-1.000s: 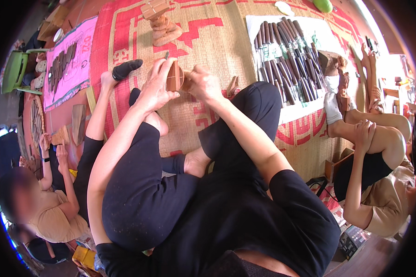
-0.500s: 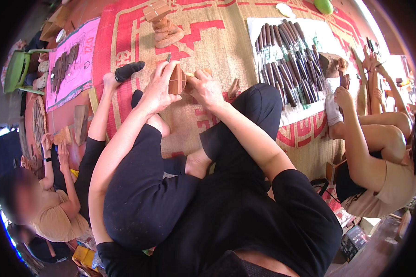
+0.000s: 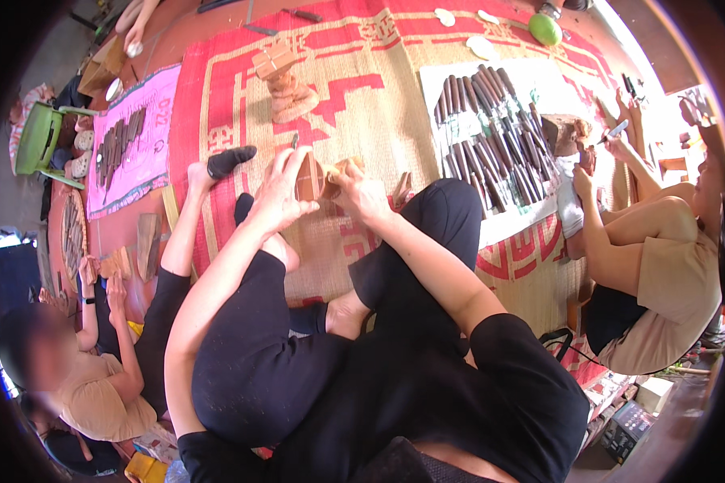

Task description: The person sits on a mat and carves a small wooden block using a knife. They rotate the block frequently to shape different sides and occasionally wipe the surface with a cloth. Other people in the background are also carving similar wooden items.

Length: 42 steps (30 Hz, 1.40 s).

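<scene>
My left hand (image 3: 277, 197) is closed around a reddish-brown wooden block (image 3: 308, 177) marked with lines, its thumb reaching along the near side. A slim dark tip (image 3: 295, 140) sticks up beyond those fingers; what it belongs to is hidden. My right hand (image 3: 362, 196) is curled closed at the block's right side. It pinches a tan piece (image 3: 330, 180), partly covered by the fingers, whose kind I cannot make out. Farther off on the mat stands a carved wooden figure (image 3: 290, 98) with a lined block-shaped top (image 3: 274, 60).
Many dark-handled carving tools (image 3: 491, 133) lie on a white cloth to the right. More tools (image 3: 121, 141) rest on a pink cloth at left. People sit on both sides, the right one (image 3: 652, 266) holding a carving. A green round fruit (image 3: 545, 30) lies at the far right of the patterned mat (image 3: 379, 105).
The view has tilted, so the whole scene sits lower and more of the far floor shows. My right hand's fingers are now closer against the block. At far left another person's hand has appeared.
</scene>
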### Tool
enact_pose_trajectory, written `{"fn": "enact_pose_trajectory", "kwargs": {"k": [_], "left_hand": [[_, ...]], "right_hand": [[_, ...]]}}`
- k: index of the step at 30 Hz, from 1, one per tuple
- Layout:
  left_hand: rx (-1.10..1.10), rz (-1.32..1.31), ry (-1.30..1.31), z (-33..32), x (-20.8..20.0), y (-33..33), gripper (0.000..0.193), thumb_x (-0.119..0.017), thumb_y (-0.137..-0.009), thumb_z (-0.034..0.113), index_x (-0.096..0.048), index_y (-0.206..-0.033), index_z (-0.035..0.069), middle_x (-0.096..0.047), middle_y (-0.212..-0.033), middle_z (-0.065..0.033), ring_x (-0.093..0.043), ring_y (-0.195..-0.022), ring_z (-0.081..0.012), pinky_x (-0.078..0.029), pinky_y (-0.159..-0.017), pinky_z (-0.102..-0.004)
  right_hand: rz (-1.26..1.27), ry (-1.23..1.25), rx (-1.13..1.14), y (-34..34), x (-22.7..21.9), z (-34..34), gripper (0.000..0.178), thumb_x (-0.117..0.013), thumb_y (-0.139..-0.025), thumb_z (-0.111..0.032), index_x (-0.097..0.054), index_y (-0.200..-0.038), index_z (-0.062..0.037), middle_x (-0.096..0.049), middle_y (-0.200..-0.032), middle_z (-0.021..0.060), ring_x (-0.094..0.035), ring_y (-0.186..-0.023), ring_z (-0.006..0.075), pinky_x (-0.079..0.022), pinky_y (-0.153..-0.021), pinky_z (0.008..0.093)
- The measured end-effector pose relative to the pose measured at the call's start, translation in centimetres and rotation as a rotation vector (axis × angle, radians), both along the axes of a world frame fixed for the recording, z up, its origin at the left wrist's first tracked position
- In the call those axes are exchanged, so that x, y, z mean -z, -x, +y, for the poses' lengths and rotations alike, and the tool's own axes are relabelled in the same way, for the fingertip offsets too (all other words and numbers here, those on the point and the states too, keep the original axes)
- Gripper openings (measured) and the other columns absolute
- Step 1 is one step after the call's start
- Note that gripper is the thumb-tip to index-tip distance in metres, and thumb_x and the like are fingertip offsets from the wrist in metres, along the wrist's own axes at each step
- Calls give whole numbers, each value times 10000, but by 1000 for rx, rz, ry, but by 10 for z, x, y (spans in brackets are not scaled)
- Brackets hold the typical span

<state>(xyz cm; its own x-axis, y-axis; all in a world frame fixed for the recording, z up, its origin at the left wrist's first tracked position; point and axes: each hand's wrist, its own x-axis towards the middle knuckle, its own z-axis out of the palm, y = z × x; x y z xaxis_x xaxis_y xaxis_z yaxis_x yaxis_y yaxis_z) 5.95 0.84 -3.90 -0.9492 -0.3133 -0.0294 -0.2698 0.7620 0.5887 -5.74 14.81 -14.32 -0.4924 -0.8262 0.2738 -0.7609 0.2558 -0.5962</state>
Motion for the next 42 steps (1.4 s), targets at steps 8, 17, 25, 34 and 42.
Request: {"fn": "enact_pose_trajectory", "kwargs": {"k": [8,17,25,34,42], "left_hand": [[9,-1,9,1,0,1,998,-851,-556,85,-310,-1395,89,-369,-1328,-188,-386,-1257,-406,-376,-1053,-445],[37,21,37,4,-2,6,1012,-865,-517,109,-331,-1375,64,-388,-1294,-176,-411,-1223,-394,-390,-1027,-433],[35,-18,75,4,-2,6,1025,-864,-521,113,-314,-1386,86,-353,-1330,-168,-400,-1235,-396,-390,-1034,-435],[24,-23,51,4,-4,5,1016,-862,-529,103,-319,-1387,95,-353,-1333,-160,-403,-1235,-391,-400,-1028,-439],[21,-10,60,5,-6,6,1019,-862,-526,105,-320,-1388,106,-359,-1325,-158,-409,-1227,-387,-401,-1025,-442]], "right_hand": [[-24,40,0,-8,-5,-8,422,-538,-774,-53,-603,-1184,-125,-547,-960,132,-581,-908,333,-491,-805,409],[-70,-4,82,3,-20,-1,283,-713,-708,-190,-669,-980,-125,-594,-920,124,-615,-883,317,-520,-732,419],[21,42,4,0,-18,-4,267,-638,-738,-129,-629,-1002,-93,-529,-920,120,-567,-905,320,-496,-747,426],[-99,-5,2,5,-1,8,339,-683,-749,-194,-645,-1075,-109,-565,-949,132,-602,-881,332,-513,-720,434],[11,107,23,-2,5,-6,287,-643,-749,-110,-640,-1032,-56,-571,-964,155,-594,-906,346,-497,-771,427]]}}
